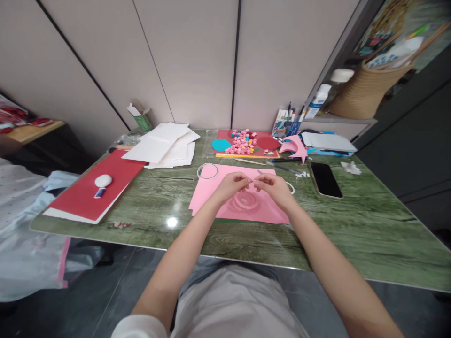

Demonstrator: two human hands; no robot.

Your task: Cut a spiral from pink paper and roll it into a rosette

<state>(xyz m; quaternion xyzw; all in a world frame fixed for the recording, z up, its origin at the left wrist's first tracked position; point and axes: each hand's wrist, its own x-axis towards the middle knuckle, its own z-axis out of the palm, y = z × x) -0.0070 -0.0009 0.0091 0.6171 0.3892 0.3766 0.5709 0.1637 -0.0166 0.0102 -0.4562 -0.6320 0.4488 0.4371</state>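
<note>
My left hand and my right hand meet above the pink paper, fingertips pinched close together. What they hold between them is too small to make out. Just below my fingers, a round pink shape with ring-like edges and a small greyish spot lies on the sheet. A roll of clear tape rests on the paper's upper left corner. Beside my right hand shows part of a white ring, mostly hidden behind it.
Pink crumpled balls lie on a red sheet at the back. White papers and a red sheet bearing a white round object are leftward. A phone, pens and pink cut paper lie rightward.
</note>
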